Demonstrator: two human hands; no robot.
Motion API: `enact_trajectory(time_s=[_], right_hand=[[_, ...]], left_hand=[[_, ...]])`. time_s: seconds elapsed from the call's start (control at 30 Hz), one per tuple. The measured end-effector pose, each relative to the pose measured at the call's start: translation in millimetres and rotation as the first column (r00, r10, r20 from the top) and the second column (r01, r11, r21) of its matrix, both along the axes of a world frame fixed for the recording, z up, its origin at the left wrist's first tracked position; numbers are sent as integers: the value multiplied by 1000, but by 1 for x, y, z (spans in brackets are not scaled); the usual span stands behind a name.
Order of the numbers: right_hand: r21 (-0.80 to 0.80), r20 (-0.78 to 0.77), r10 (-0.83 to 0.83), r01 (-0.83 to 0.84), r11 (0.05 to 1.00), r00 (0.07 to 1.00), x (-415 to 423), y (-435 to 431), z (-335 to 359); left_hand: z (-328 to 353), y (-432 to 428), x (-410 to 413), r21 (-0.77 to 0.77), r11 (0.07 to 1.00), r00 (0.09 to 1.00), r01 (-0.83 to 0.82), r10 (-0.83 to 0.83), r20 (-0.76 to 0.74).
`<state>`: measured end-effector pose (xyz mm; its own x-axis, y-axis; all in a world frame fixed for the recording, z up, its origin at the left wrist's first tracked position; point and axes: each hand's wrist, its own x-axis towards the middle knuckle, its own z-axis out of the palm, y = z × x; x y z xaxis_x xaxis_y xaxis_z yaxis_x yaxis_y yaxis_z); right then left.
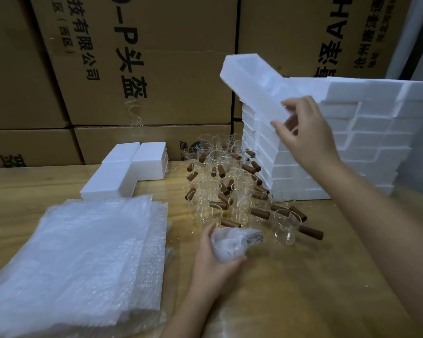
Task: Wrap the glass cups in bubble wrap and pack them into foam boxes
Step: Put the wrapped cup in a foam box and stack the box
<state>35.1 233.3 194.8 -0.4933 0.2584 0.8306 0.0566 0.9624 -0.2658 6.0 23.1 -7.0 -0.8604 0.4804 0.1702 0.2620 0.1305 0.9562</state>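
Observation:
My left hand [211,262] grips a cup wrapped in bubble wrap [233,242] just above the wooden table [291,289], near its front middle. My right hand [305,132] holds one end of a white foam box [252,84], tilted in the air over the tall stack of foam boxes [366,132] at the right. Several clear glass cups with brown wooden handles [230,186] stand clustered mid-table. A pile of bubble wrap sheets [83,259] lies at the front left.
Closed foam boxes [130,169] lie at the back left of the table. Large cardboard cartons [142,59] form a wall behind the table. One glass cup [285,226] stands apart, close to the wrapped cup.

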Motion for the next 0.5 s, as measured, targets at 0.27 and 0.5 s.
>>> enact_trajectory(time_s=[0.27,0.5], right_hand=[[-173,157,144,-116,978,977,57,-42,-112],[-470,99,324,-243,849,941,86,-44,-160]], left_hand=[[18,-15,12,-21,980,979,199,-198,45],[51,-54,27,-58,910,912,410,-410,7]])
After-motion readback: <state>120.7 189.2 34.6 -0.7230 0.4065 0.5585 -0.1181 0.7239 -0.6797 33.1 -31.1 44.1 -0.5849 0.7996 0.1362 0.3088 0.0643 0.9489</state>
